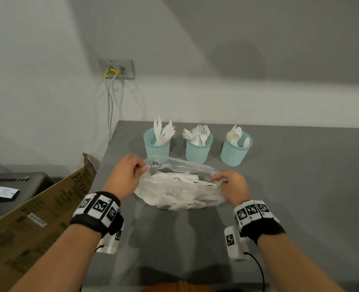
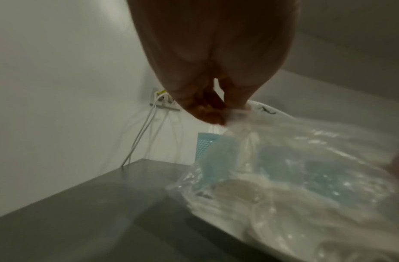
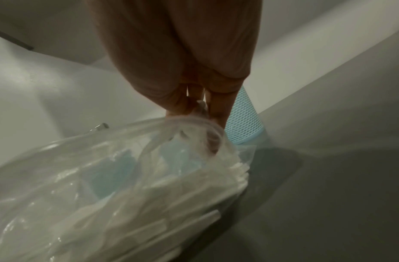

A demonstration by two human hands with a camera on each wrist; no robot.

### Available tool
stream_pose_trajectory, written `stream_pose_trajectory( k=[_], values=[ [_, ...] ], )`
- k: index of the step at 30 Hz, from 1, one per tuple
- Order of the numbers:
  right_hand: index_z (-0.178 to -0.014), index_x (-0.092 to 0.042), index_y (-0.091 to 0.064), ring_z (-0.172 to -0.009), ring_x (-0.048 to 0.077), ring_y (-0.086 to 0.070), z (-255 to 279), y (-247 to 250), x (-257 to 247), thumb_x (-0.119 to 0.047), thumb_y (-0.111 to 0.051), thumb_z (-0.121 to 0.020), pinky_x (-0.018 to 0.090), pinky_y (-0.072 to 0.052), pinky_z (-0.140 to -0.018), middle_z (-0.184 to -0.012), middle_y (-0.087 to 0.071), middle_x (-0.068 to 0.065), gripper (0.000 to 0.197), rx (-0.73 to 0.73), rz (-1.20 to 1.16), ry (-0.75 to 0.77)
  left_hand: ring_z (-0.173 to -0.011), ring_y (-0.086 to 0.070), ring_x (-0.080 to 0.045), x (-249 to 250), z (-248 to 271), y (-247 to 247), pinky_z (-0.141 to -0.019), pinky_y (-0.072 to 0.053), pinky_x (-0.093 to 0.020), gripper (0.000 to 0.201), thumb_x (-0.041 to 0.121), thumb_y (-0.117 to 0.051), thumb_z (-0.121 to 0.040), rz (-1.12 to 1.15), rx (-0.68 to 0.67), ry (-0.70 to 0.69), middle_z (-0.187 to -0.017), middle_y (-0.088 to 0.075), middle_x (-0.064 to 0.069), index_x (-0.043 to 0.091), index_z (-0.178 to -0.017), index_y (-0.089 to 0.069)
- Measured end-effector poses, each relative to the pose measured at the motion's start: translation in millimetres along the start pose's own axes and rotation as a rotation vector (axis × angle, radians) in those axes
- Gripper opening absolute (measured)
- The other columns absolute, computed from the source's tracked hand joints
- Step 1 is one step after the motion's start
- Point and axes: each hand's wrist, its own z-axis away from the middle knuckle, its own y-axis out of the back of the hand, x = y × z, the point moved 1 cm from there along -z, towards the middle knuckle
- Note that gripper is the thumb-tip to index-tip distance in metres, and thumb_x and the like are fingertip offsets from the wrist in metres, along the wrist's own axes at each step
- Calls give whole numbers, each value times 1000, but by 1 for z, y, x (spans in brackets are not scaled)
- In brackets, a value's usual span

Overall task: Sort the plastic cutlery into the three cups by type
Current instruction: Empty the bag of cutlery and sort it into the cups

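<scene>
While we hold the bag [image 1: 180, 187] at both ends, our left hand [image 1: 125, 174] pinches its crinkled film between thumb and curled fingers [image 2: 213, 116], and our right hand [image 1: 233, 185] pinches the opposite end the same way, a twist of plastic caught between its fingers [image 3: 216, 106]. That bag is thin, clear and glossy, wrinkled all over, with a handwritten mark near the left pinch (we cannot read it surely). It lies on the smooth, matte grey table [image 1: 300, 197], just in front of the cups, and through the film we see a loose heap of flat white plastic cutlery [image 1: 174, 180]; fork tines show near the top, but the pieces overlap too much to count.

Behind it three cups stand upright in a row, each pale blue, round, slightly tapered, with perforated mesh walls. One, the left cup [image 1: 156, 147], holds white knives, blades up. Another, the middle cup [image 1: 198, 151], holds white forks, tines up and fanned. Third, the right cup [image 1: 235, 153] holds white spoons, their rounded bowls up. All three stand apart from one another.

We wear two black wrist straps, each carrying white blocks with black square markers. Left of the table leans one brown cardboard box [image 1: 27, 228], printed and labelled. On the wall one grey socket plate [image 1: 117, 68] holds two pale cables with yellow tags
</scene>
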Motion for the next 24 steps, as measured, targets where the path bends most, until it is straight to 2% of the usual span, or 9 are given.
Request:
stream_pose_trajectory(
  k=[3,6,9,12,14,17,19,21,24],
  values=[
    [-69,-23,-69,-91,20,-60,3,2,-5,14,-37,-78,26,-44,-83,-93,-66,4,50,4,-75,11,-73,-56,-23,-6,0,-2,-68,-44,-35,9,16,-49,-97,45,-58,133,-78,-59,-3,15,-88,-49],
    [-63,-23,-67,-84,22,-59,0,11,3,17,-38,-77,25,-44,-74,-91,-66,8,51,81,-192,-53,-88,-56,-28,-30,-2,3,-82,-42,-37,14,15,-42,-100,65,-27,313,-94,-59,-12,6,-101,-53],
    [-67,-19,-72,-79,20,-53,-3,18,8,16,-38,-78,23,-38,-67,-95,-64,11,51,115,-119,-105,-108,-50,-34,-51,-1,5,-98,-36,-41,20,13,-48,-97,-105,-117,376,-113,-53,-20,1,-106,-61],
    [-90,-10,-76,-90,22,-54,-3,14,1,10,-38,-84,24,-39,-77,-105,-62,11,43,99,12,-123,-113,-43,-34,-38,4,2,-101,-34,-42,19,11,-52,-94,-219,-49,250,-116,-51,-18,6,-110,-60],
    [-106,-16,-73,-107,28,-47,-1,8,-4,-1,-45,-88,30,-38,-93,-117,-55,7,36,42,151,-88,-114,-41,-29,-20,9,-2,-98,-37,-40,23,9,-57,-86,-202,42,77,-117,-50,-10,16,-108,-61],
    [-123,-24,-62,-114,28,-41,6,1,-10,-3,-54,-84,33,-36,-100,-128,-49,-1,45,-71,272,-53,-113,-39,-18,6,15,-20,-95,-37,-34,18,36,-54,-87,-370,-44,-55,-121,-49,7,36,-98,-69],
    [-115,-22,-65,-113,26,-44,10,-5,-14,7,-52,-78,31,-39,-99,-125,-49,-1,48,-93,264,-30,-112,-41,-19,11,13,-33,-94,-36,-35,33,51,-44,-91,-448,-79,77,-120,-52,8,36,-102,-71],
    [-93,-19,-71,-111,24,-47,13,-8,-15,14,-49,-75,32,-41,-98,-112,-49,0,43,-87,237,3,-110,-43,-23,10,9,-38,-91,-40,-37,41,54,-43,-92,-449,-78,204,-115,-55,2,28,-105,-72],
    [-84,-13,-75,-109,23,-49,14,-2,-9,17,-46,-76,30,-41,-97,-104,-49,4,43,-60,246,15,-112,-40,-24,6,7,-37,-86,-47,-38,31,40,-64,-83,-457,-102,299,-115,-47,-4,28,-112,-67]
  ],
)
